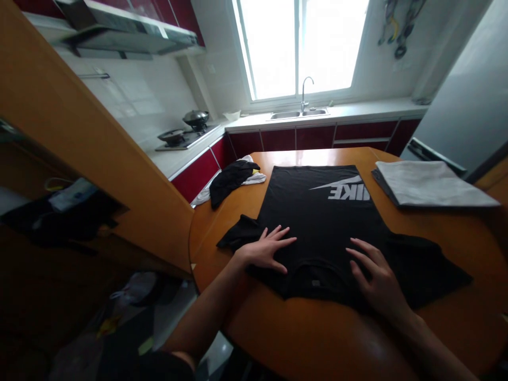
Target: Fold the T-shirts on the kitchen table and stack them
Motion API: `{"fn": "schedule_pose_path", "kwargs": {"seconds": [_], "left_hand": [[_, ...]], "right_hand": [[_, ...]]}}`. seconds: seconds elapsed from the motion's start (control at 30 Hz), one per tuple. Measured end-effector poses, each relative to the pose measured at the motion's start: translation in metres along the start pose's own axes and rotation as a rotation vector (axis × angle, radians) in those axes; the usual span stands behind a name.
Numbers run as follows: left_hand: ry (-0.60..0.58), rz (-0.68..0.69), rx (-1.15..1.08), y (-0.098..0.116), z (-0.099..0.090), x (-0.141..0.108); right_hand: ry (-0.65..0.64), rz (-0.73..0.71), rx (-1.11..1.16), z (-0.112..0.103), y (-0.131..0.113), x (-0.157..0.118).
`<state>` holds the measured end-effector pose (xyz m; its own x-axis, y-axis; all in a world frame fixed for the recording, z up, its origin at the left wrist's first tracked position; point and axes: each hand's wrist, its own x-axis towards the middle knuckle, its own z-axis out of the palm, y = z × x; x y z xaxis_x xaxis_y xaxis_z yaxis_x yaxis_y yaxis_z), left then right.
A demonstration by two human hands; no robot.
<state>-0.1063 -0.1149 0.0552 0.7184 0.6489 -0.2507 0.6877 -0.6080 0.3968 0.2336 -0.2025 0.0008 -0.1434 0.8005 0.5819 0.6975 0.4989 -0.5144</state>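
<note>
A black T-shirt (313, 222) with a white logo lies spread out on the wooden table (286, 338), its neckline towards me and its hem towards the window. My left hand (268, 248) rests on the shirt near the sleeve on the left, fingers spread. On the other side of the collar, my right hand (373, 272) is over the shirt with its fingers apart; whether all its fingertips touch the cloth I cannot tell. Neither hand grips anything. The two sleeves stick out to the sides, the right one lying flatter and wider.
A folded grey-white cloth stack (432, 182) lies at the table's right. Crumpled black and white clothes (234, 177) sit at its far left edge. Beyond are a counter with a sink (299, 114), a stove with pans (186, 135), and a fridge (468, 95).
</note>
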Motion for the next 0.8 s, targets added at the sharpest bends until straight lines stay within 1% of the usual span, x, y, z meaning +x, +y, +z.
{"fn": "schedule_pose_path", "kwargs": {"seconds": [0.1,0.23,0.33,0.4,0.47,0.5,0.6,0.67,0.7,0.77,0.8], "left_hand": [[0.108,0.012,-0.028,-0.002,0.0,0.001],[0.32,0.018,-0.105,-0.012,-0.003,0.003],[0.503,-0.025,-0.156,-0.026,-0.011,-0.001],[0.611,-0.089,-0.16,-0.04,-0.019,-0.008],[0.72,-0.202,-0.148,-0.057,-0.025,-0.021],[0.772,-0.28,-0.138,-0.066,-0.028,-0.03],[0.883,-0.579,-0.089,-0.09,-0.026,-0.058],[0.909,-0.764,-0.053,-0.101,-0.018,-0.077],[0.924,-0.834,-0.033,-0.104,-0.012,-0.084],[0.981,-0.914,0.0,-0.104,0.002,-0.095],[1.035,-0.933,0.01,-0.102,0.009,-0.098]], "right_hand": [[0.02,0.002,0.001,0.001,0.003,-0.002],[0.041,0.016,0.0,0.001,0.007,-0.003],[0.042,0.021,-0.004,0.0,0.01,-0.005],[0.043,0.019,-0.004,-0.001,0.011,-0.006],[0.041,0.012,0.003,-0.002,0.01,-0.006],[0.038,0.006,0.009,-0.003,0.009,-0.005],[0.006,-0.035,0.042,-0.005,-0.002,0.008],[-0.033,-0.07,0.077,-0.006,-0.013,0.025],[-0.059,-0.087,0.099,-0.005,-0.02,0.036],[-0.117,-0.126,0.145,0.001,-0.034,0.061],[-0.151,-0.153,0.166,0.006,-0.042,0.074]]}}
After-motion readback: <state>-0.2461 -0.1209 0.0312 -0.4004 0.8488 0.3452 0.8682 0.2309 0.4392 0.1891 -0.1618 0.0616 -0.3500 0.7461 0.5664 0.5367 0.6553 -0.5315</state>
